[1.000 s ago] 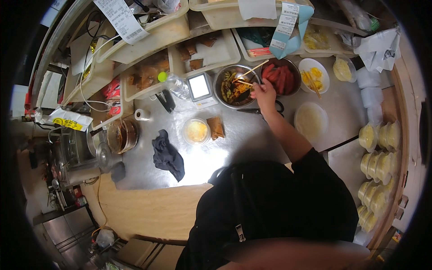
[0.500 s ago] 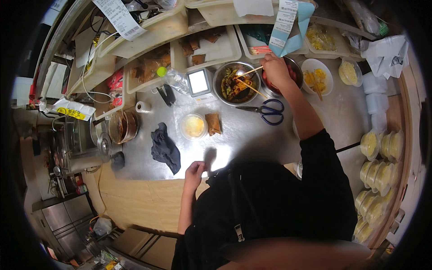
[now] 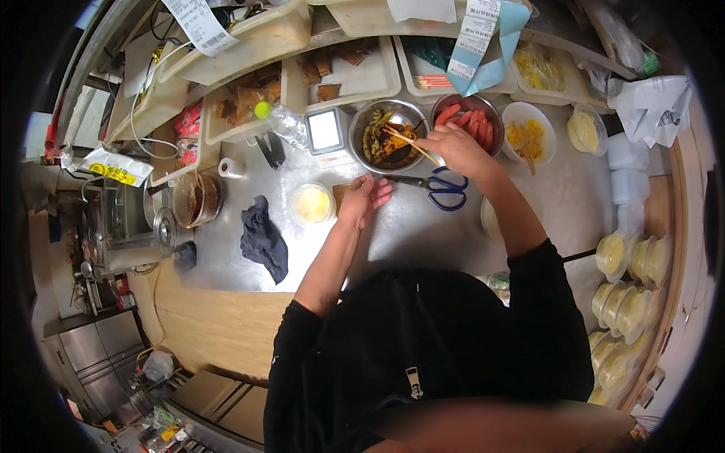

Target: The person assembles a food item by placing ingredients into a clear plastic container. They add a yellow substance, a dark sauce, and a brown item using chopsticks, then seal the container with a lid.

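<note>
My right hand (image 3: pixel 456 149) is closed on a pair of wooden chopsticks (image 3: pixel 411 141). Their tips reach into a steel bowl (image 3: pixel 359 158) holding dark sauce and green and orange-brown food. Below that bowl my left hand (image 3: pixel 362 199) hovers palm up with its fingers spread, holding nothing. It partly hides a brown packet (image 3: pixel 339 194). Left of the packet stands a round clear tub of pale yellow food (image 3: pixel 312 204). Blue-handled scissors (image 3: pixel 447 189) lie between my hands, blades toward the left one. Behind my right hand is a steel bowl of red sausages (image 3: pixel 476 124).
A white bowl of yellow food (image 3: pixel 540 140) stands to the right. A small scale (image 3: pixel 326 131) and a clear bottle (image 3: pixel 287 128) are behind the tub. A dark cloth (image 3: pixel 263 243) lies left. Lidded tubs (image 3: pixel 625 302) are stacked far right; bins (image 3: pixel 347 98) line the back.
My right hand has moved down and left from beside the sausages, and now grips the chopsticks over the bowl. My left hand has risen from the table's front edge to the packet and opened.
</note>
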